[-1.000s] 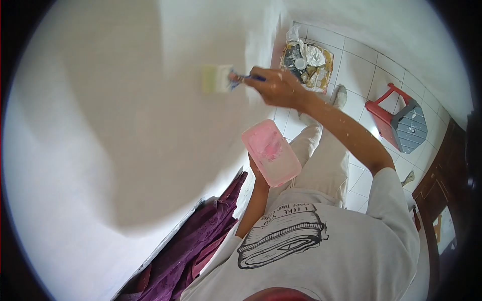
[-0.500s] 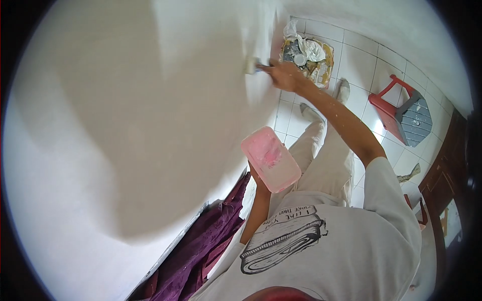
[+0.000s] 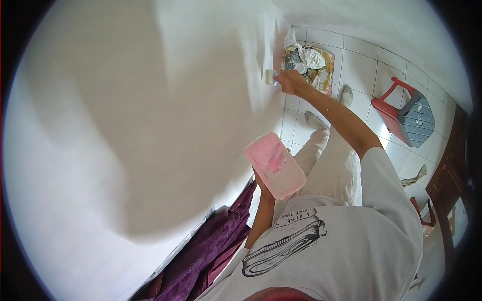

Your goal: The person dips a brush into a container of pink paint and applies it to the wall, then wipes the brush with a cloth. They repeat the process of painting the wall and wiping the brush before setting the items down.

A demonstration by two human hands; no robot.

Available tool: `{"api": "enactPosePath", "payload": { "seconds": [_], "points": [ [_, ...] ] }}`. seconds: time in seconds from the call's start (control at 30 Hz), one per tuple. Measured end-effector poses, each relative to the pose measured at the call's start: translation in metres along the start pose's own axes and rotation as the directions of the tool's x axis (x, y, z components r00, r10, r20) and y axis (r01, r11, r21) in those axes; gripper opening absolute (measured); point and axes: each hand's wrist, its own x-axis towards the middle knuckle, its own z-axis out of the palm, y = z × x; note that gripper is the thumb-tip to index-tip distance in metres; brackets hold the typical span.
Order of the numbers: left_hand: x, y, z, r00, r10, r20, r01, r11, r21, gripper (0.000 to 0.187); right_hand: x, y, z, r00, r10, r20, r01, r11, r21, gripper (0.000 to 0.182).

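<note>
My right hand (image 3: 291, 82) grips a paintbrush (image 3: 271, 77), its pale bristles against or very near the white wall (image 3: 201, 100) close to the corner. Lower down, my left hand (image 3: 259, 176) supports a pink plastic container (image 3: 277, 181) from underneath and the side. Whitish paint and a brighter pink patch show inside the container. Most of my left hand's fingers are hidden beneath it. Wet-looking pale streaks mark the wall above the brush.
A paint-stained tray with crumpled white plastic (image 3: 315, 58) lies on the tiled floor (image 3: 361, 72) by the corner. A red and grey step stool (image 3: 416, 119) stands at right. Purple cloth (image 3: 211, 248) lies along the wall's base, and a brown door (image 3: 442, 188) is at far right.
My right hand and the paintbrush have shifted slightly right and down in view, toward the corner. The pink container stays in my left hand, a little further right and lower.
</note>
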Motion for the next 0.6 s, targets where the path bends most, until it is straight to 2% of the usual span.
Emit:
{"api": "enactPosePath", "payload": {
  "seconds": [0.03, 0.07, 0.13, 0.17, 0.2, 0.23, 0.27, 0.33, 0.43, 0.47, 0.53, 0.57, 0.6],
  "points": [
    [-0.003, -0.001, -0.002, 1.0, -0.005, -0.003, 0.005, 1.0, 0.003, 0.08, 0.0, 0.005, 0.008, 0.991, 0.033, 0.132, -0.02, 0.995, -0.097, 0.056],
    [-0.005, -0.001, -0.004, 1.0, -0.015, -0.004, 0.015, 1.0, 0.024, 0.081, -0.004, -0.009, -0.003, 0.991, 0.038, 0.132, -0.026, 0.995, -0.093, 0.056],
    [0.001, -0.004, -0.005, 1.0, -0.015, 0.0, 0.015, 0.999, 0.036, 0.081, -0.009, -0.062, -0.065, 0.999, -0.032, -0.006, 0.032, 0.998, 0.045, 0.052],
    [-0.002, -0.006, -0.006, 0.998, -0.02, -0.06, 0.021, 1.0, 0.006, 0.08, -0.015, -0.083, -0.088, 0.999, -0.035, 0.007, 0.034, 0.998, 0.052, 0.052],
    [-0.007, -0.008, -0.007, 0.992, -0.031, -0.121, 0.028, 0.999, -0.023, 0.079, -0.024, -0.103, -0.112, 0.996, -0.06, -0.062, 0.065, 0.995, 0.074, 0.05],
    [-0.005, -0.011, -0.011, 0.992, -0.038, -0.119, 0.035, 0.999, -0.03, 0.079, -0.03, -0.114, -0.129, 0.987, -0.081, -0.14, 0.093, 0.993, 0.079, 0.048],
    [-0.002, -0.014, -0.018, 0.994, -0.038, -0.101, 0.039, 0.999, 0.007, 0.079, -0.038, -0.123, -0.137, 0.988, -0.076, -0.135, 0.086, 0.994, 0.071, 0.048],
    [0.0, -0.015, -0.016, 0.996, -0.032, -0.078, 0.037, 0.998, 0.052, 0.079, -0.047, -0.138, -0.149, 0.922, -0.185, -0.341, 0.249, 0.956, 0.155, 0.048],
    [0.0, -0.011, -0.002, 0.999, 0.011, -0.035, -0.008, 0.995, 0.101, 0.08, -0.04, -0.123, -0.116, 0.895, -0.183, -0.407, 0.283, 0.937, 0.203, 0.048],
    [-0.001, -0.01, 0.001, 1.0, 0.016, -0.013, -0.015, 0.995, 0.097, 0.078, -0.032, -0.103, -0.089, 0.944, -0.149, -0.295, 0.19, 0.975, 0.117, 0.051],
    [-0.002, -0.007, 0.005, 0.999, 0.025, 0.023, -0.027, 0.996, 0.085, 0.074, -0.026, -0.063, -0.052, 0.983, -0.054, -0.174, 0.076, 0.99, 0.121, 0.051],
    [-0.002, -0.006, 0.007, 0.999, 0.029, 0.042, -0.032, 0.996, 0.079, 0.072, -0.018, -0.046, -0.036, 0.983, -0.059, -0.173, 0.08, 0.99, 0.117, 0.051],
    [-0.003, -0.005, 0.008, 0.998, 0.035, 0.06, -0.039, 0.997, 0.069, 0.071, -0.009, -0.029, -0.022, 0.994, -0.005, -0.11, 0.01, 0.999, 0.04, 0.052]
  ]
}}
